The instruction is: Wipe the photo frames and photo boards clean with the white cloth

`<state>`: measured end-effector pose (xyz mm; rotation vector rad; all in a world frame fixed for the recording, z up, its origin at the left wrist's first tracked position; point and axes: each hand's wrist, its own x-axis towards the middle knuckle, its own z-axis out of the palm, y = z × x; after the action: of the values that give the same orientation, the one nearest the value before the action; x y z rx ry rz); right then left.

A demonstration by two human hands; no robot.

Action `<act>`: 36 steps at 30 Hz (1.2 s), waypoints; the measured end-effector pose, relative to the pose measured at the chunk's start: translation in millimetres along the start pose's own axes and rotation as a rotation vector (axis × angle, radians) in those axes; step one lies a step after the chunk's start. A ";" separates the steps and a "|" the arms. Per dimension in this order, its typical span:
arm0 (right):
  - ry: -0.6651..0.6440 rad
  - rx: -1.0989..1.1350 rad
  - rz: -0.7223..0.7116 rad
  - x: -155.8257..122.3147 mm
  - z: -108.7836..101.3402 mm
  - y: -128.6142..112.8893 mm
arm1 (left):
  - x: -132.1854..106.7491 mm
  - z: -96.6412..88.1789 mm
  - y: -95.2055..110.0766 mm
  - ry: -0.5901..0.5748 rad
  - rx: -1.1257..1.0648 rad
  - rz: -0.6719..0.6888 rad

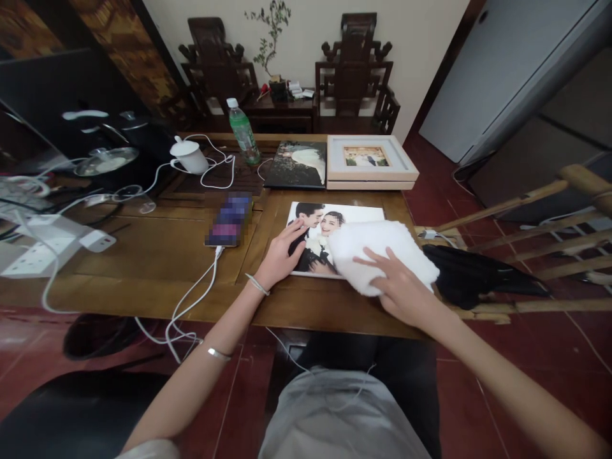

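A white-edged photo panel [315, 262] with a picture of a couple lies face up near the table's front edge. My left hand [283, 252] rests on its left side, fingers stretched out and holding nothing. On the panel's right part lies a folded, fluffy white towel [354, 255], which also reaches past the panel's right edge. My right hand [394, 284] holds this towel from above, some fingers spread over it; what its thumb does is hard to make out. The towel hides the panel's right portion.
Behind the panel lie a dark photo album [291, 169] and a framed photo [406, 167]. Leftward are a charging phone [230, 220], a bottle [245, 134], a lidded white cup [189, 156], a glass-lidded pot [108, 166] and a power strip [48, 245] with loose cables.
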<state>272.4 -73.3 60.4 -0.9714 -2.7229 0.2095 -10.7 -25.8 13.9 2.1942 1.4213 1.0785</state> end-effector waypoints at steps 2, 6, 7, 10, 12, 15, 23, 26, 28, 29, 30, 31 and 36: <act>0.007 -0.023 0.056 17.5 0.8 21.5 | 0.2 -0.7 0.2 0.001 -0.003 -0.001; 0.033 -0.089 0.218 54.2 2.6 65.0 | 0.4 -1.5 1.1 0.003 -0.010 -0.001; 0.041 -0.100 0.244 60.8 3.0 72.7 | 0.4 -1.5 1.2 0.004 -0.010 -0.001; 0.056 -0.130 0.270 70.0 5.0 83.6 | 0.2 -1.1 1.3 0.013 -0.014 0.000; 0.053 -0.144 0.259 67.4 7.5 80.3 | 0.0 -0.3 0.7 0.019 -0.018 0.003; 0.054 -0.155 0.223 52.0 11.4 60.3 | 0.0 1.2 -0.8 0.020 -0.008 0.004; 0.004 -0.065 -0.008 -11.5 3.9 -27.3 | -1.0 2.3 -0.9 -0.014 0.018 -0.009; -0.034 -0.031 -0.045 -14.7 -1.3 -29.4 | -1.9 2.0 -0.7 -0.026 0.006 -0.017; -0.025 -0.022 -0.031 -6.8 -1.9 -14.7 | -2.2 1.9 -0.7 -0.023 -0.003 -0.010; -0.013 -0.022 -0.013 -0.3 -1.2 -3.4 | -2.2 1.8 -0.8 -0.019 -0.004 -0.007; 0.004 -0.028 0.011 7.6 -0.1 9.8 | -2.1 1.7 -0.7 -0.016 -0.005 -0.008; 0.025 -0.039 0.043 16.5 1.3 24.2 | -2.0 1.6 -0.6 -0.018 -0.005 -0.012; 0.126 -0.099 0.243 61.9 6.5 89.0 | -1.2 1.5 -1.0 -0.062 -0.007 -0.061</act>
<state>277.9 34.2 46.0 -1.2978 -2.5185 0.0533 -10.5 -26.2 11.7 2.1463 1.4453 0.9843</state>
